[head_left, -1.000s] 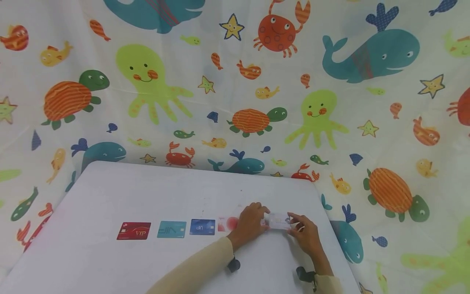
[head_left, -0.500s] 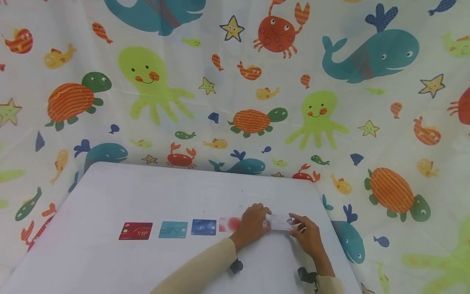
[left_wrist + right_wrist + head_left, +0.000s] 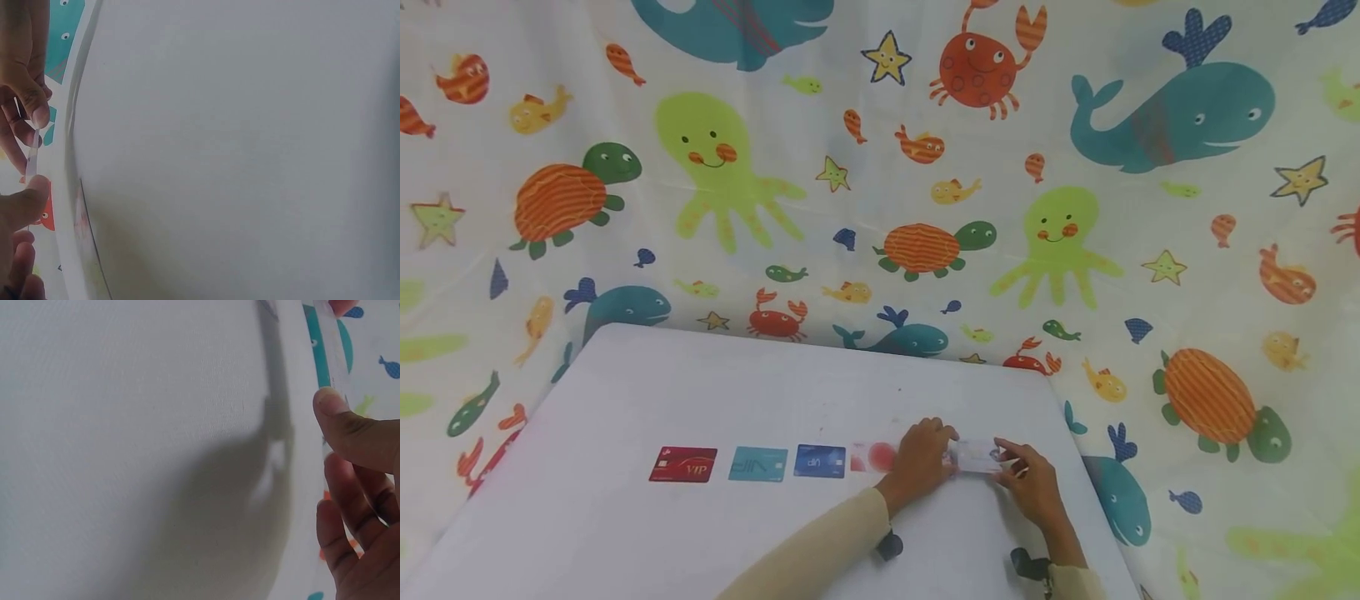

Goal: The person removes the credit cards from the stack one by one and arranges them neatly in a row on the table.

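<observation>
A pale, whitish card (image 3: 977, 457) is held between both hands near the right end of the table. My left hand (image 3: 919, 460) pinches its left end, and my right hand (image 3: 1032, 485) pinches its right end between thumb and fingers. Seen from the left wrist, the card (image 3: 31, 159) appears edge-on, raised off the table, with the right hand (image 3: 24, 78) at its other end. In the right wrist view the thumb (image 3: 331, 403) presses the card's edge. A white card with a red circle (image 3: 872, 457) lies left of my left hand, which partly hides it.
Left of the hands, a blue card (image 3: 820, 461), a teal card (image 3: 758, 464) and a red VIP card (image 3: 682, 465) lie in a row on the white table (image 3: 737, 383). A curtain (image 3: 820, 217) printed with sea animals hangs behind the table.
The head view has turned slightly, so the table and cards appear a little further right. Both hands keep their hold on the pale card, with hardly any visible movement.
</observation>
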Demonstrator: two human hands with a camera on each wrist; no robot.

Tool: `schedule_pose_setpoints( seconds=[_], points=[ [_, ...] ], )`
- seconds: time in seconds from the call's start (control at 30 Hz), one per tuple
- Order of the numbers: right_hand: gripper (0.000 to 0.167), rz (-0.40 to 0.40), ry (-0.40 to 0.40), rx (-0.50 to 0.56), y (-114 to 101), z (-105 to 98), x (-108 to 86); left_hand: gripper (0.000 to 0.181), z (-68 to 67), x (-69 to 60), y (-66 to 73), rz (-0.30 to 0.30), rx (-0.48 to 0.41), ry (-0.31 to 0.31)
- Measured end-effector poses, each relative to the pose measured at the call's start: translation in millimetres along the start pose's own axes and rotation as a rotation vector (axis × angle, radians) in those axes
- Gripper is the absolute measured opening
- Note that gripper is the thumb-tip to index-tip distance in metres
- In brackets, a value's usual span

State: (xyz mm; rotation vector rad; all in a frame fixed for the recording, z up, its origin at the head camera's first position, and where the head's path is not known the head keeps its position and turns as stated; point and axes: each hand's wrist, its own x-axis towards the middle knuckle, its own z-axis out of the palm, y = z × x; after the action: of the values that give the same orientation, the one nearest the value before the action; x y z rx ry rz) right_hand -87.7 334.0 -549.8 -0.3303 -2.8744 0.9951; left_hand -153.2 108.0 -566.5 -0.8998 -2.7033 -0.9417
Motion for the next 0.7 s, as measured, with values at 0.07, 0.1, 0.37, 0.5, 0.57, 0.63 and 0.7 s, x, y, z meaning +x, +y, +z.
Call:
schedule_pose_setpoints(
  seconds=[0.07,0.1,0.37,0.5,0.57,0.63,0.7],
  points=[
    [0.061,0.003,-0.003,-0.017,1.0,0.5,1.5,0.041,-0.1,0.8,-0.1,0.003,0.015,-0.002],
    [0.061,0.006,-0.007,-0.023,1.4,0.8,2.3,0.041,-0.2,1.1,0.0,0.004,0.021,-0.003],
    [0.062,0.034,-0.036,-0.035,4.1,1.8,5.6,0.043,2.7,3.3,1.0,-0.001,0.038,-0.021],
    [0.061,0.056,-0.040,-0.042,4.3,2.7,6.7,0.043,3.8,4.8,2.3,-0.001,0.068,-0.030],
    [0.061,0.059,-0.040,-0.044,4.3,3.4,6.9,0.043,4.7,5.9,2.8,0.002,0.092,-0.028],
    [0.060,0.061,-0.038,-0.047,3.7,3.8,6.3,0.044,5.9,7.0,3.4,0.002,0.112,-0.024],
    [0.059,0.058,-0.036,-0.051,3.7,4.1,5.6,0.044,7.3,8.0,4.0,-0.001,0.118,-0.024]
  ],
)
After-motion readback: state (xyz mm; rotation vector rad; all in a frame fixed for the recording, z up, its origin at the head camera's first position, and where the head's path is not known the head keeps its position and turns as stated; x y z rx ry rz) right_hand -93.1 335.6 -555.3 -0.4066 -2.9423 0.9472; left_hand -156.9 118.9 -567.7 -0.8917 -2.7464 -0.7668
